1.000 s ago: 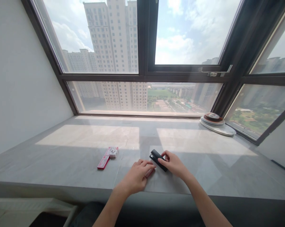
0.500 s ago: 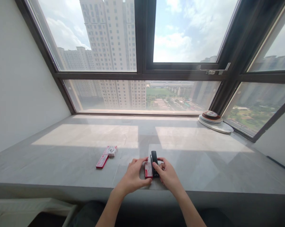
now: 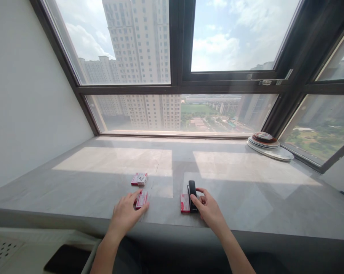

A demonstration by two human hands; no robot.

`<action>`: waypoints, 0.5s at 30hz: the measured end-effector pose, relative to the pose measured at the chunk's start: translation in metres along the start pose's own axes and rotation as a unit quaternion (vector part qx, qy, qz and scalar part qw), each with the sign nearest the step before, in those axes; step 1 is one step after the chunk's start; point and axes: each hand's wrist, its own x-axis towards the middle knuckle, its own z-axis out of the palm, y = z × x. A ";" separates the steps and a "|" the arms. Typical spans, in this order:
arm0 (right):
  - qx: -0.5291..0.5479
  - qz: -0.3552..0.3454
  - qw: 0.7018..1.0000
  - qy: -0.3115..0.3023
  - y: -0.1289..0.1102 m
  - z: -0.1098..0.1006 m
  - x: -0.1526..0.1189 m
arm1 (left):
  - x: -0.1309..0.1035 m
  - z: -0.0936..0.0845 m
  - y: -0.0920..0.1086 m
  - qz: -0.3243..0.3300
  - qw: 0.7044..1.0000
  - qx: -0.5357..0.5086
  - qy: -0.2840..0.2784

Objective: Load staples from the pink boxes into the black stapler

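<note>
My left hand (image 3: 126, 213) is curled around a small red-and-white box (image 3: 141, 199) on the left part of the sill, its thumb and forefinger at the box's near and far ends. With thumb and fingers on its two sides, my right hand (image 3: 208, 207) grips a black stapler (image 3: 192, 198) that stands lengthwise on the sill. Against the stapler's left side lies another red-and-white box (image 3: 184, 204). Beyond my left hand sits a pair of touching small boxes (image 3: 139, 179), one with a staple picture on it.
The grey stone sill (image 3: 103, 186) runs up to a dark-framed window. A stack of round plate-like discs (image 3: 269, 146) stands in the far right corner. Below the front edge at left is a pale perforated container (image 3: 20, 247) with a dark object (image 3: 67, 258) in it.
My left hand has left the box beside the stapler and moved left onto another box, which is now nearer and apart from the far boxes. My right hand stays on the stapler.
</note>
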 end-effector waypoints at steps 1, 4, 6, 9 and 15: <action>0.004 0.003 1.000 -0.005 0.001 0.000 0.001 | -0.002 -0.001 0.005 0.035 0.998 -0.027 -0.035; 0.016 -0.001 1.000 -0.018 0.006 0.001 0.002 | -0.004 -0.005 0.029 0.105 0.983 -0.116 -0.101; 0.020 -0.009 0.999 -0.023 0.008 0.002 0.003 | -0.001 -0.004 0.051 0.129 0.973 -0.161 -0.103; 0.016 -0.013 0.999 -0.031 0.010 0.002 0.004 | 0.004 0.005 0.089 0.175 0.954 -0.226 -0.091; 0.003 -0.026 0.999 -0.033 0.008 -0.001 0.004 | 0.010 0.038 0.142 0.243 0.934 -0.230 -0.123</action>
